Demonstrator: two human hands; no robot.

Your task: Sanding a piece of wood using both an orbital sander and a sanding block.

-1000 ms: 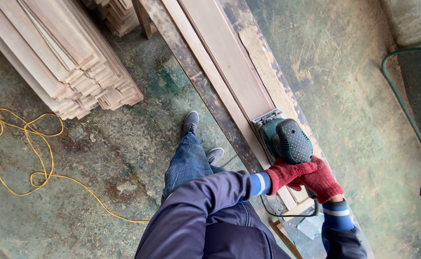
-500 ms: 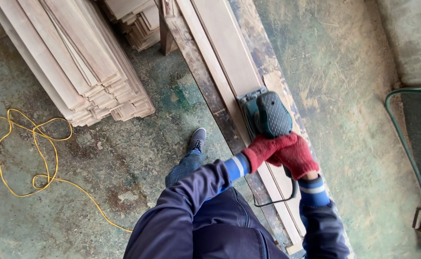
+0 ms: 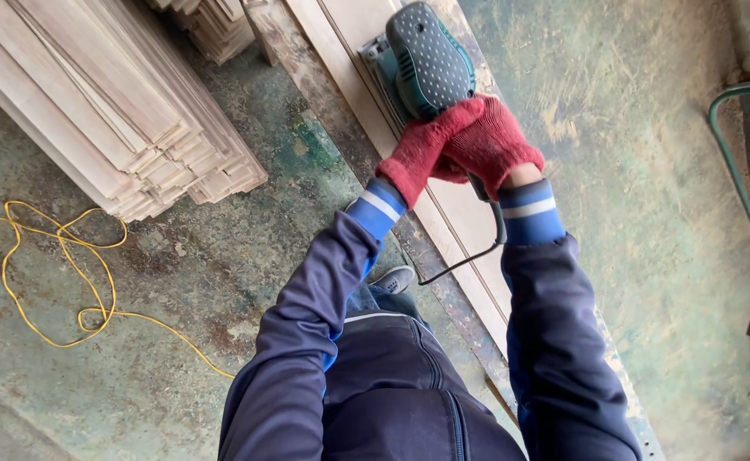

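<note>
We had both hands in red gloves on the rear of the sander (image 3: 422, 60). The left hand (image 3: 422, 154) closed round it from the left, and the right hand (image 3: 494, 137) lay over it from the right, the two pressed together, so that the weight of both arms came down on the tool and kept it flat. The sander sat on the board (image 3: 456, 213), just ahead of our hands, its base lined up with the board's length. Its black cord (image 3: 469, 252) looped back below our right wrist, clear of the base. The board lay along a worn, narrow table (image 3: 341, 128) that ran from beside our legs out past the hands, which is why our arms were stretched forward. Well to the left of the hands a stack of planks (image 3: 110, 102) rested on the floor (image 3: 221, 273), within reach of the table, with a yellow cable (image 3: 76, 290) coiled nearer us. Far right of the hands a green hose (image 3: 738, 183) curved along the floor.
</note>
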